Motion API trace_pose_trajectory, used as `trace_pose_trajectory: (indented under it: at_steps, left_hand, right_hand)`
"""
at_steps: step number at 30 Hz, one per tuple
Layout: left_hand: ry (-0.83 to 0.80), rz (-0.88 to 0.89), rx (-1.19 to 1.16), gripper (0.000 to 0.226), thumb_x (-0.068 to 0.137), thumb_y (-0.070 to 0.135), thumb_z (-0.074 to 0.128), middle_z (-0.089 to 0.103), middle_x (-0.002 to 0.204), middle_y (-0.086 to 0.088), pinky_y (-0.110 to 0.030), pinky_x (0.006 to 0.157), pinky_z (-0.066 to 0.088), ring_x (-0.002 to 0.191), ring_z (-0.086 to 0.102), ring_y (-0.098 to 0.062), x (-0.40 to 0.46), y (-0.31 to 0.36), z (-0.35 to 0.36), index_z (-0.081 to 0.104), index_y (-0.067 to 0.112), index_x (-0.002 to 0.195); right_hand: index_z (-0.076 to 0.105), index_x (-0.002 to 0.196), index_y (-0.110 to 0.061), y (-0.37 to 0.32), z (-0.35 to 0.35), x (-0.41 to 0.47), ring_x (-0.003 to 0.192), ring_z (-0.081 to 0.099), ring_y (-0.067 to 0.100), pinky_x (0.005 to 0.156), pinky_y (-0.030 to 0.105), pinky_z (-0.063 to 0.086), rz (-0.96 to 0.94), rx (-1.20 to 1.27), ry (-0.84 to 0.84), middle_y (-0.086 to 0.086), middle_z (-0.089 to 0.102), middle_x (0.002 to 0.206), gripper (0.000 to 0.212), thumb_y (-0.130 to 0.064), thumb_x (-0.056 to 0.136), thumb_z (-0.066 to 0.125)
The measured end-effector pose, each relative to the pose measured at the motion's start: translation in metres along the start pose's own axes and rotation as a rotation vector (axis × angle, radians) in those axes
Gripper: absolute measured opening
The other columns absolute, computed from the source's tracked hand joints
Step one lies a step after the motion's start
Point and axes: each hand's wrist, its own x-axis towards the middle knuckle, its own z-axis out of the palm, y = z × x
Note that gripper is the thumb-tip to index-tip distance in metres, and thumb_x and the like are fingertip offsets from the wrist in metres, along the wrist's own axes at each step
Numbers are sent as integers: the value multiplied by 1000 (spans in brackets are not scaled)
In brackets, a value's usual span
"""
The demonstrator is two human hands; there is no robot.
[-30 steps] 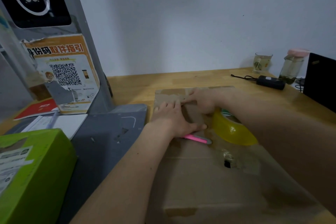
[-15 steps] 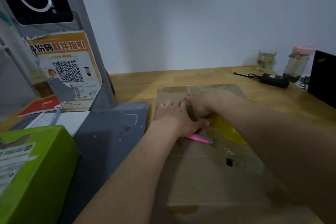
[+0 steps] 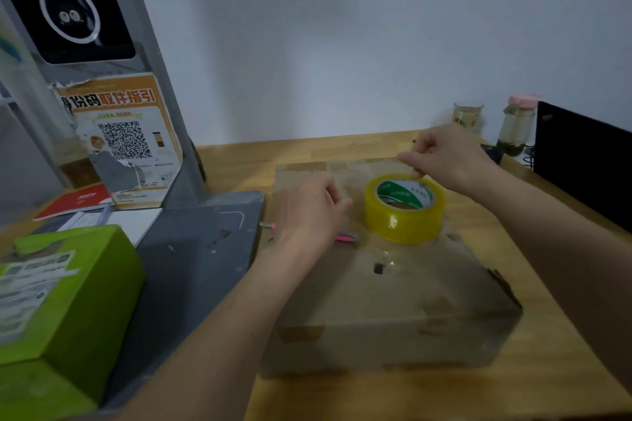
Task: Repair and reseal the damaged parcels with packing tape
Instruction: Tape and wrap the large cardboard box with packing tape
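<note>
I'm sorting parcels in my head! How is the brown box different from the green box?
The brown box is plain cardboard; the green box is bright green.
The brown box lies flat and wide on the wooden table in the middle; the green box sits at the left on a grey surface.
The brown box carries a yellow tape roll; the green box carries only a printed label.
Both are parcels.

1. Left hand (image 3: 307, 212) and forearm are totally bare, with no glove, no sleeve in shot.
2. Same deal with the right hand (image 3: 448, 157): bare up the forearm.
3. No rings, watch or wristbands on either wrist.
</note>
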Motion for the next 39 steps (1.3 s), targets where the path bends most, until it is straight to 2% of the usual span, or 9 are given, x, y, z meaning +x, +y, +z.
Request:
trace_pose_trajectory:
  at_steps: [3,6,9,11,15,18,24,28,39]
  left_hand:
    - [-36,-22,-147,28,88,27,71,52,65,10,-28,59,39,63,48,-8,-27,9,5,52,23,68]
    - [-98,-51,-266,31,86,27,73,48,60,9,-24,57,36,55,41,-5,-47,11,13,50,21,66]
    - [-114,-79,-360,38,84,30,74,43,52,10,-23,52,33,47,36,-4,-60,10,16,46,19,61]
    - [-102,-81,-375,46,87,37,70,39,47,11,-27,53,33,43,33,-5,-66,10,15,42,19,55]
    - [-76,-94,-429,59,95,43,55,24,37,11,-29,53,35,36,22,-7,-77,13,8,28,22,47]
    - [-39,-65,-408,61,96,40,55,22,35,10,-19,43,21,35,22,-9,-84,16,9,26,21,47]
    - [30,-61,-432,59,96,34,59,23,36,10,-22,51,31,39,23,-8,-88,12,12,26,19,49]
    - [81,-54,-436,54,94,26,62,26,39,10,-11,56,39,43,26,-8,-91,10,15,29,18,51]
    - [107,-27,-397,49,90,22,63,32,42,8,-32,69,49,45,30,-7,-94,7,18,33,18,52]
  right_hand:
    - [62,70,-10,10,0,-26,68,54,15,64,33,44,-9,71,6,1,62,72,32,-34,91,60]
    - [65,78,-19,16,10,-45,95,53,15,66,19,44,-35,43,-86,2,59,107,29,-46,88,59]
    - [65,104,-26,18,19,-55,136,26,26,107,34,32,-50,-158,-198,5,33,149,38,-54,78,66]
    - [50,131,-29,18,23,-61,143,10,26,116,43,20,-65,-272,-252,3,13,158,67,-55,74,71]
    - [23,148,-33,19,17,-68,145,4,26,116,46,18,-23,-208,-262,0,3,159,96,-45,71,78]
    - [18,150,-34,26,14,-70,145,4,28,114,46,19,10,-226,-263,3,4,159,99,-34,72,80]
    - [18,151,-27,40,14,-68,140,22,27,112,44,27,82,-87,-262,5,24,153,106,-36,67,83]
    - [23,148,-28,41,24,-72,130,40,23,106,47,39,144,25,-226,2,40,145,104,-54,64,78]
    - [31,147,-32,43,15,-75,114,52,23,88,37,44,130,-84,-146,3,54,131,80,-34,80,75]
